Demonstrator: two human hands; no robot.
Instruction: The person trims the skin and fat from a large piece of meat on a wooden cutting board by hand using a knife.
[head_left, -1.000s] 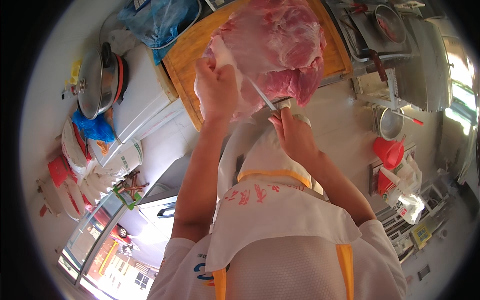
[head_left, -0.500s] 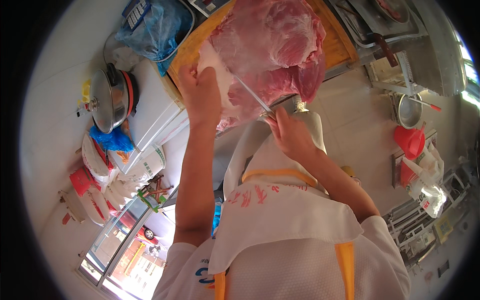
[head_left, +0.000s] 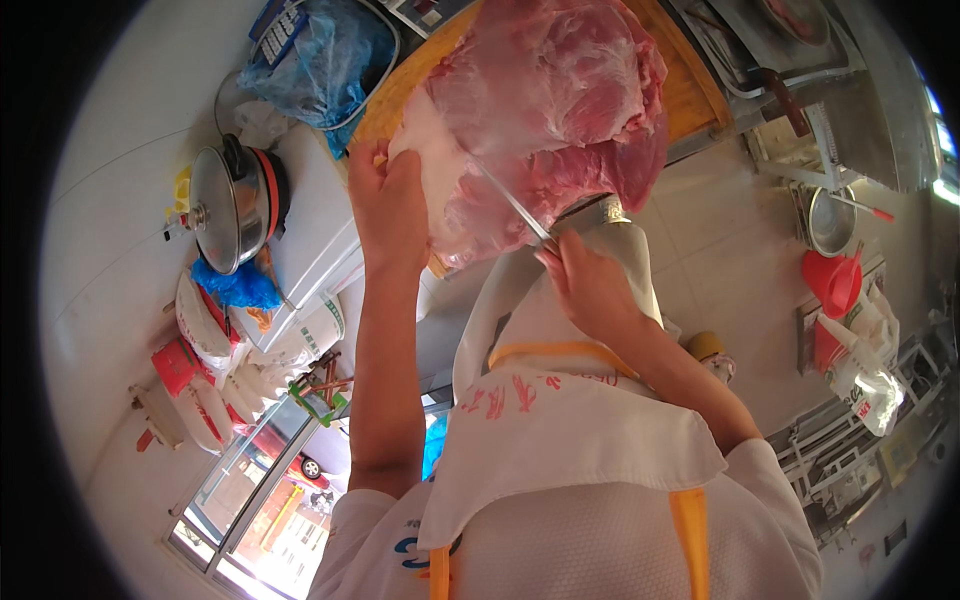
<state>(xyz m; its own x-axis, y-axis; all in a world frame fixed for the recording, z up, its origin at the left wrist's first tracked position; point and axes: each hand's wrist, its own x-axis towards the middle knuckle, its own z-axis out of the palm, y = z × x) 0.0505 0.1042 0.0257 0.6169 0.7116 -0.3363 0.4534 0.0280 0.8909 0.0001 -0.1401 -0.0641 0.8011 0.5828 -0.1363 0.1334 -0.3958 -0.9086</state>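
Observation:
A large slab of raw red meat (head_left: pixel 545 80) lies on a wooden board (head_left: pixel 690 95). Along its left side is a pale layer of fat or skin (head_left: pixel 430 140), whose left edge my left hand (head_left: pixel 390 210) grips with closed fingers. My right hand (head_left: pixel 585 280), lower and to the right, is closed on the handle of a long, narrow knife (head_left: pixel 515 205). The blade points up and left across the meat, its tip resting near the seam between pale layer and red flesh. My right fingers cover most of the handle.
A blue plastic bag (head_left: pixel 320 65) and a lidded pot (head_left: pixel 225 220) sit left of the board. A tray with a cleaver (head_left: pixel 785 100) lies at the upper right. A red plastic container (head_left: pixel 830 280), a steel bowl (head_left: pixel 830 225) and several stacked sacks (head_left: pixel 200 310) stand around the floor area.
My left hand has moved leftward and a little down with the pale edge. The knife and right hand have shifted slightly. The surroundings appear shifted rightward, as the camera view moved.

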